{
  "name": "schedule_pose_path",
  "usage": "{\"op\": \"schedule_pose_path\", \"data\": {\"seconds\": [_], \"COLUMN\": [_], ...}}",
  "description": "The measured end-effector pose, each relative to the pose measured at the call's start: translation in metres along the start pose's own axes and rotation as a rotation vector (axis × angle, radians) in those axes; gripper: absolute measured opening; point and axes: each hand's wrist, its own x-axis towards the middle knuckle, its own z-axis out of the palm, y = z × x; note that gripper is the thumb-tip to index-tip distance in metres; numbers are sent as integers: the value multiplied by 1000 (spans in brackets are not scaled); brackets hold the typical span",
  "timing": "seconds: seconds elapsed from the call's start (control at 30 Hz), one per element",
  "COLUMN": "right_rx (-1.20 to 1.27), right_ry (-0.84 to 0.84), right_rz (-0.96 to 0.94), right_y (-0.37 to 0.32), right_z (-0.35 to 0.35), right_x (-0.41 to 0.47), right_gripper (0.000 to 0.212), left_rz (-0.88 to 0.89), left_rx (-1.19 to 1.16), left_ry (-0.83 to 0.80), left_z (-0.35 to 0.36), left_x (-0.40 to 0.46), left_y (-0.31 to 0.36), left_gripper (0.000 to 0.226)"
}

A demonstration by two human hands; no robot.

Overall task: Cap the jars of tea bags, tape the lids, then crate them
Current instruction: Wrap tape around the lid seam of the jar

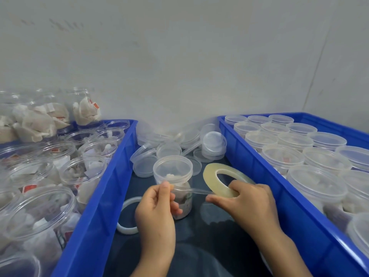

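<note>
So: left hand [157, 206] pinches tape end [171, 187] at capped jar [173, 176]; right hand [247, 202] grips tape roll [211, 176]. Keep strip taut, press over lid seam.

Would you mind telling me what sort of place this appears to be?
Probably a small hand-packing workstation: a blue crate of open tea-bag jars on the left, another crate of capped jars on the right, loose lids piled between, and a tape roll in use.

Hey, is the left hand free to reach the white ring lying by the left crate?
Probably not yet: the left hand pinches the tape end pulled from the tape roll. The white ring itself lies uncovered beside it, against the left crate.
</note>
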Motion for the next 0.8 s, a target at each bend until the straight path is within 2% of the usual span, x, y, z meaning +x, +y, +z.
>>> {"op": "schedule_pose_path", "data": {"seconds": [0.13,0.3,0.4,0.5,0.63,0.8], "right_rx": [85,102,228,292,182,97], "right_ry": [-45,51,10,-6,7,-14], "right_rz": [30,-15,21,34,-18,-10], "right_y": [2,-1,-1,0,0,0], "right_z": [-2,0,3,4,7,13], "right_x": [1,1,5,8,7,6], "right_gripper": [82,59,58,55,50,64], "left_rz": [6,144,243,247,149,218], "left_rx": [-4,149,242,218,120,200], "left_ry": [-15,-18,-34,-48,-62,-6], "left_z": [-2,-7,-5,-1,-2,-2], "left_x": [8,11,3,-2,-2,-2], "left_y": [-2,-5,-7,-7,-7,-9], "left_gripper": [25,22,18,17,16,11]}}
